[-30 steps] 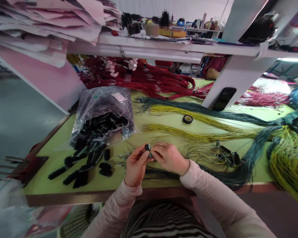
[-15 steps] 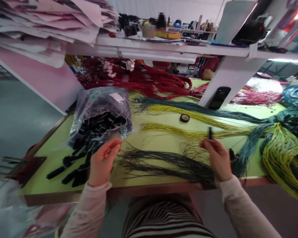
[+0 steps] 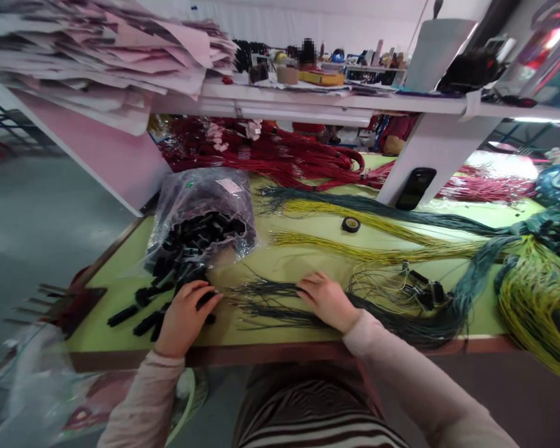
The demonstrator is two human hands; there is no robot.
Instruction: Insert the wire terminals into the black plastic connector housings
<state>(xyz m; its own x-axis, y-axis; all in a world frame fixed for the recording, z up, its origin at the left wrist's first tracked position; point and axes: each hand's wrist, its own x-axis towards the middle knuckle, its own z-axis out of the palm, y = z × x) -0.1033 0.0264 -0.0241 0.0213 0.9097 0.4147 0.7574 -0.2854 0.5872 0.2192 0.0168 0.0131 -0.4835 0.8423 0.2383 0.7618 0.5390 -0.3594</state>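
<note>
Left hand (image 3: 184, 317) curls over the black plastic connectors (image 3: 147, 323) spilling from a clear bag (image 3: 200, 193), grip can't be told; right hand (image 3: 329, 302) lies open on dark green wires (image 3: 270, 305), center counter (image 3: 289, 267)!

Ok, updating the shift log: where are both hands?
Left hand on black plastic connectors. Right hand on dark green wire bundle. Clear plastic bag beyond left hand.

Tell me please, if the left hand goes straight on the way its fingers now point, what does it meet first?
Probably the loose ends of the dark green wires, which lie just past the fingertips of the left hand. Depth is hard to judge from this view, but nothing else seems to be between them.
</note>
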